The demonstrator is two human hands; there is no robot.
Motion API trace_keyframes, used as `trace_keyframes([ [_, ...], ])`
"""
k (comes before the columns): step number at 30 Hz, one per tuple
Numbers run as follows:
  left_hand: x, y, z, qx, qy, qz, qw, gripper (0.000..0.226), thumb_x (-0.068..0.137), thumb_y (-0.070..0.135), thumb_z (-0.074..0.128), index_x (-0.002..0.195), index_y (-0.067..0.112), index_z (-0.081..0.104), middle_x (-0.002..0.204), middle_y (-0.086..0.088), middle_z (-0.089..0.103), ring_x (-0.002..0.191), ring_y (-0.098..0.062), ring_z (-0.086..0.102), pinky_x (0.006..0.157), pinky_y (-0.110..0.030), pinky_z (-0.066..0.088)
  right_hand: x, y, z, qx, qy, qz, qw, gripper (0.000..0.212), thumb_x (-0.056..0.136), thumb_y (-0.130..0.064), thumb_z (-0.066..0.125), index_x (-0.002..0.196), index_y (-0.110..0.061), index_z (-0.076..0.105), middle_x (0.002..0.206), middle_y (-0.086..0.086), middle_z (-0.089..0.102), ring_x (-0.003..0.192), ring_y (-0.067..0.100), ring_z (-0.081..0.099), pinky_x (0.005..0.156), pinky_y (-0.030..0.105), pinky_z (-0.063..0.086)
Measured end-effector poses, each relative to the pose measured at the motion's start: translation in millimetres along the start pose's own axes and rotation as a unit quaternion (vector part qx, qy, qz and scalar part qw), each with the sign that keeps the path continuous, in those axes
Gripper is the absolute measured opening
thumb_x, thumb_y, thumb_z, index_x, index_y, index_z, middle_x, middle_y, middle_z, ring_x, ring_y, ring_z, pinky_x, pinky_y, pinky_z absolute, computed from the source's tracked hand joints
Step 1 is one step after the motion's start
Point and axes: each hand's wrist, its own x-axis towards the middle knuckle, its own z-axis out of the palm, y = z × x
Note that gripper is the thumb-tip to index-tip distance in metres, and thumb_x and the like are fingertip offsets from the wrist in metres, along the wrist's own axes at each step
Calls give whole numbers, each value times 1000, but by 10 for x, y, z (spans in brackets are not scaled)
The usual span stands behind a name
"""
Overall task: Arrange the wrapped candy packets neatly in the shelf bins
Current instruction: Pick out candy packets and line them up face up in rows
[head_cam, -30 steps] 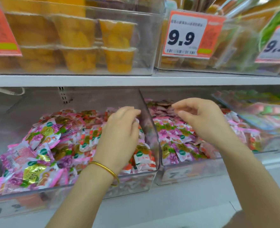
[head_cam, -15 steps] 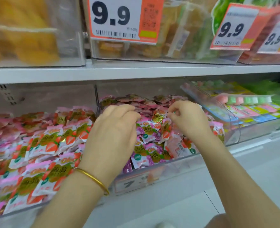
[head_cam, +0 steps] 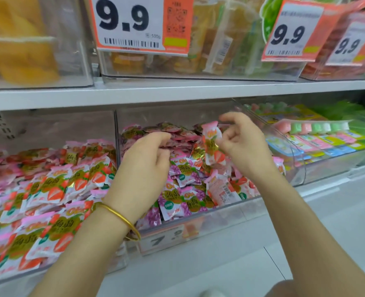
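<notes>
Above the middle bin (head_cam: pixel 198 229), right fingers (head_cam: pixel 234 133) pinch a packet (head_cam: pixel 211 144); left fingers (head_cam: pixel 156 140) curl, hold unclear.

Packet (head_cam: pixel 212 144) pink-white, red strawberry print; bangle (head_cam: pixel 121 219) gold; blurred tubs (head_cam: pixel 20 50) seemingly yellow.

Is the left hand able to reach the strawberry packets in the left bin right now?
Likely yes: the left hand hovers beside the left bin, whose strawberry packets lie uncovered; only the clear divider stands between.

Orange 9.9 price tag (head_cam: pixel 142 24), yellow snacks above (head_cam: pixel 16 50); white shelf board (head_cam: pixel 177 91)
</notes>
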Motion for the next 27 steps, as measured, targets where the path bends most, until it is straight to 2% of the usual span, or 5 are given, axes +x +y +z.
trace_keyframes([
  [8, 185, 16, 118, -179, -44, -109, 977, 37, 87, 17, 61, 120, 19, 44, 96, -16, 65, 82, -31, 67, 72, -48, 57, 49, -169, 172, 246, -130, 40, 960, 32, 87, 0, 61, 116, -10, 53, 74, 7, 63, 65, 13, 65, 63, 29, 57],
  [12, 206, 18, 111, -193, 8, -124, 973, 42, 93, 12, 52, 131, 19, 35, 89, 5, 49, 69, -18, 66, 67, -34, 59, 276, 115, 150, -67, -4, 26, 997, 21, 88, -11, 60, 108, -13, 64, 82, 4, 65, 83, 21, 65, 76, 38, 54],
  [17, 205, 22, 103, -234, 23, -135, 963, 24, 97, 11, 43, 110, 26, 30, 93, 9, 50, 63, -11, 67, 72, -42, 58, 264, 191, 411, -398, -79, -20, 914, 39, 83, -42, 62, 117, -23, 62, 121, 10, 53, 117, 32, 42, 92, 40, 40],
  [21, 211, 11, 113, -254, 39, -131, 958, 23, 96, 8, 43, 107, 24, 31, 100, 1, 56, 62, -4, 67, 69, -34, 59, 305, 209, 499, -469, -71, -11, 880, 53, 79, -56, 63, 120, -24, 59, 132, 13, 44, 125, 34, 35, 96, 44, 36],
  [27, 196, -9, 129, -280, 48, -119, 951, 24, 96, 7, 44, 108, 25, 32, 108, -5, 57, 65, -2, 67, 68, -30, 59, 324, 269, 558, -486, -62, -1, 872, 40, 81, -36, 69, 117, -22, 60, 130, 12, 43, 122, 33, 37, 94, 41, 36],
])
